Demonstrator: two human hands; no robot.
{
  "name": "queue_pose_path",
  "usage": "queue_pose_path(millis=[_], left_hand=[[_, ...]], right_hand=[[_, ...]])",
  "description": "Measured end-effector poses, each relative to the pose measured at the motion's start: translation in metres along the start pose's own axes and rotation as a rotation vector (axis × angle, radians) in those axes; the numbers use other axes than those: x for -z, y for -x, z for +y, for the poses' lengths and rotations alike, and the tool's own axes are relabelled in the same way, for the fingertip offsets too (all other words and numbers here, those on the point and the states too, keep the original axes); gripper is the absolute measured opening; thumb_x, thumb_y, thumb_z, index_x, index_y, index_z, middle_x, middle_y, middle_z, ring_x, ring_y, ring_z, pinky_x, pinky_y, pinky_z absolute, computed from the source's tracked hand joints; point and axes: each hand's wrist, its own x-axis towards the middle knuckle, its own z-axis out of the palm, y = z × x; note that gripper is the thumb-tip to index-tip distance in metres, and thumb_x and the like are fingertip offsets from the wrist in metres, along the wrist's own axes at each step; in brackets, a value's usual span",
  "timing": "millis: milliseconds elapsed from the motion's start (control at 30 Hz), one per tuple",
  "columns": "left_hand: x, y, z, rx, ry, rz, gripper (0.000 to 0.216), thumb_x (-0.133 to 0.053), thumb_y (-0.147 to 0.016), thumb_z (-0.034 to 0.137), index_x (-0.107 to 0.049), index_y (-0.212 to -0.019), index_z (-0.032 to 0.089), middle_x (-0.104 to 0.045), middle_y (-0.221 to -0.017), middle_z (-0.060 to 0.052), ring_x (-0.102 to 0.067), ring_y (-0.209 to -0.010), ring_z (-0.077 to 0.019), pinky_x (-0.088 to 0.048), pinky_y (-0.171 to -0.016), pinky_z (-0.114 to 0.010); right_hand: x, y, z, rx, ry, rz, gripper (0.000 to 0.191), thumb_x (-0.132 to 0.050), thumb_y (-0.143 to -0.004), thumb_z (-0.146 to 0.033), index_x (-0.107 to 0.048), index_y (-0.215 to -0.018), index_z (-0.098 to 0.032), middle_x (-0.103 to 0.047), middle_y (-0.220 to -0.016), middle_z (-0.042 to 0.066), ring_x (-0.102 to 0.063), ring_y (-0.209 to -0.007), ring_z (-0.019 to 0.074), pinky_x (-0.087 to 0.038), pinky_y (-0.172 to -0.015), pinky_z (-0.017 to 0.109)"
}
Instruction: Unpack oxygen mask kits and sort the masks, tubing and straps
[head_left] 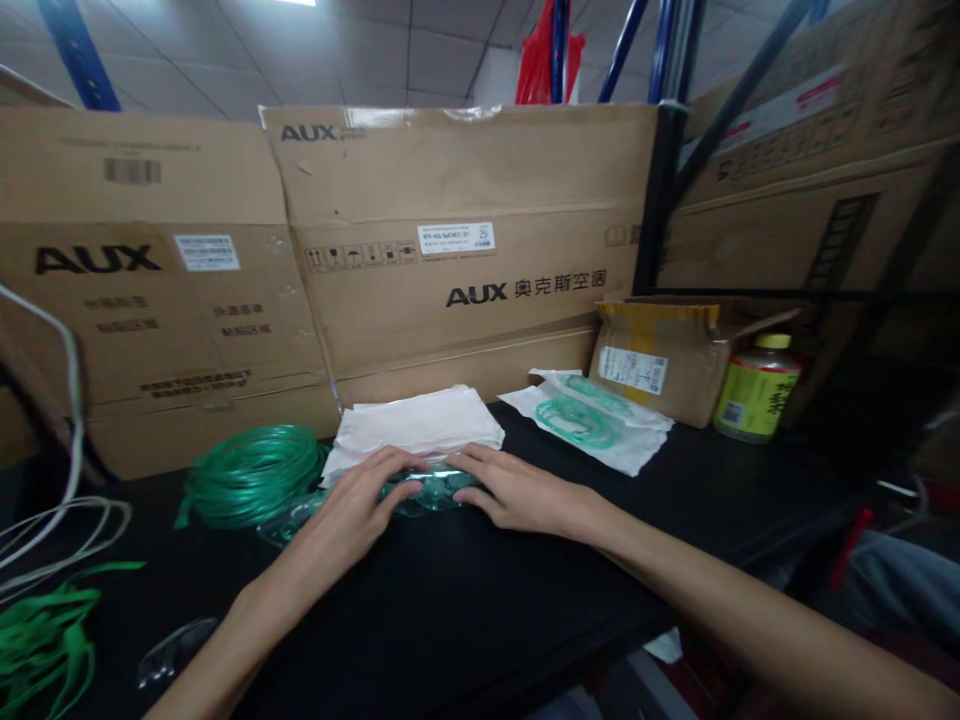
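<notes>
Both hands are at a crinkled clear plastic bag (431,492) with a green tint, on the black table just in front of a stack of white paper sheets or pouches (420,420). My left hand (375,487) grips the bag's left part, its fingers curled over the top and the thumb in front. On the other side my right hand (506,487) holds it the same way. What lies inside the bag is partly hidden by the fingers. A coil of green clear tubing (251,475) rests left of my left hand, with more clear plastic (289,522) beside it.
White pouches with thin green tubing (577,425) lie at the right rear. Behind them stand a small open carton (652,375) and a yellow-labelled bottle (757,390). Large AUX cartons (465,200) wall the back. Green strips (52,640) and a white cable (71,430) are at left.
</notes>
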Motion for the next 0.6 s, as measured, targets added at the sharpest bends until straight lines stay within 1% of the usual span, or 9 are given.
queue_pose_path(millis=[100,167,233,300,367,433,467,533,600], left_hand=[[-0.002,-0.001,-0.005,-0.015,-0.014,0.016,0.025,-0.053,-0.098,0.039,-0.066,-0.114,0.024,-0.070,-0.116,-0.005,-0.063,-0.112,-0.0256,-0.046,-0.101,-0.042],[-0.002,-0.001,-0.006,-0.033,-0.031,0.023,0.028,-0.052,-0.098,0.042,-0.066,-0.114,0.024,-0.070,-0.116,-0.006,-0.064,-0.111,-0.0259,-0.047,-0.100,-0.042],[-0.003,-0.001,-0.007,-0.051,-0.058,0.039,0.029,-0.050,-0.099,0.043,-0.065,-0.117,0.025,-0.069,-0.117,-0.006,-0.064,-0.112,-0.0257,-0.048,-0.100,-0.042],[-0.005,-0.001,-0.007,-0.074,-0.090,0.067,0.029,-0.048,-0.100,0.042,-0.065,-0.117,0.025,-0.069,-0.116,-0.006,-0.064,-0.110,-0.0248,-0.049,-0.099,-0.040],[-0.008,-0.001,-0.009,-0.098,-0.122,0.093,0.028,-0.046,-0.101,0.039,-0.065,-0.117,0.024,-0.068,-0.114,-0.006,-0.065,-0.107,-0.0238,-0.051,-0.096,-0.038],[-0.011,-0.001,-0.012,-0.116,-0.147,0.118,0.028,-0.045,-0.102,0.037,-0.065,-0.118,0.024,-0.068,-0.112,-0.006,-0.066,-0.104,-0.0233,-0.052,-0.093,-0.037],[-0.013,-0.001,-0.013,-0.121,-0.156,0.134,0.028,-0.045,-0.102,0.036,-0.064,-0.119,0.025,-0.067,-0.112,-0.006,-0.065,-0.105,-0.0232,-0.051,-0.093,-0.036],[-0.014,-0.001,-0.013,-0.127,-0.168,0.177,0.029,-0.045,-0.102,0.035,-0.062,-0.123,0.026,-0.066,-0.115,-0.006,-0.064,-0.108,-0.0232,-0.050,-0.096,-0.036],[-0.012,-0.001,-0.011,-0.130,-0.176,0.226,0.028,-0.046,-0.102,0.035,-0.061,-0.124,0.026,-0.064,-0.118,-0.005,-0.062,-0.112,-0.0231,-0.048,-0.099,-0.037]], right_hand=[[0.001,0.001,-0.004,-0.020,0.026,0.001,0.046,-0.053,-0.101,-0.031,-0.049,-0.144,-0.016,-0.059,-0.131,0.015,-0.059,-0.122,0.0275,-0.047,-0.106,0.039],[0.002,0.002,-0.007,-0.016,0.048,0.026,0.046,-0.054,-0.101,-0.031,-0.049,-0.144,-0.018,-0.060,-0.129,0.015,-0.061,-0.120,0.0270,-0.049,-0.103,0.039],[0.003,0.003,-0.009,0.002,0.073,0.089,0.045,-0.055,-0.101,-0.033,-0.051,-0.143,-0.019,-0.062,-0.127,0.014,-0.062,-0.116,0.0262,-0.051,-0.100,0.039],[0.007,0.003,-0.008,0.025,0.117,0.170,0.040,-0.054,-0.101,-0.034,-0.056,-0.139,-0.020,-0.064,-0.125,0.012,-0.064,-0.113,0.0231,-0.051,-0.099,0.035],[0.015,0.004,-0.002,-0.008,0.235,0.245,0.035,-0.052,-0.102,-0.036,-0.062,-0.133,-0.021,-0.065,-0.124,0.009,-0.064,-0.111,0.0194,-0.051,-0.098,0.030],[0.030,0.005,0.010,-0.113,0.388,0.302,0.033,-0.047,-0.104,-0.035,-0.066,-0.126,-0.020,-0.066,-0.124,0.008,-0.063,-0.112,0.0186,-0.049,-0.099,0.030],[0.039,0.006,0.018,-0.185,0.452,0.324,0.033,-0.044,-0.105,-0.034,-0.068,-0.123,-0.019,-0.066,-0.123,0.010,-0.062,-0.112,0.0203,-0.048,-0.099,0.032],[0.059,0.010,0.038,-0.335,0.562,0.356,0.038,-0.038,-0.107,-0.032,-0.069,-0.119,-0.013,-0.066,-0.120,0.016,-0.061,-0.112,0.0260,-0.046,-0.099,0.040],[0.078,0.017,0.060,-0.490,0.675,0.349,0.038,-0.041,-0.105,-0.031,-0.070,-0.112,-0.007,-0.067,-0.111,0.022,-0.059,-0.110,0.0341,-0.047,-0.094,0.048]])
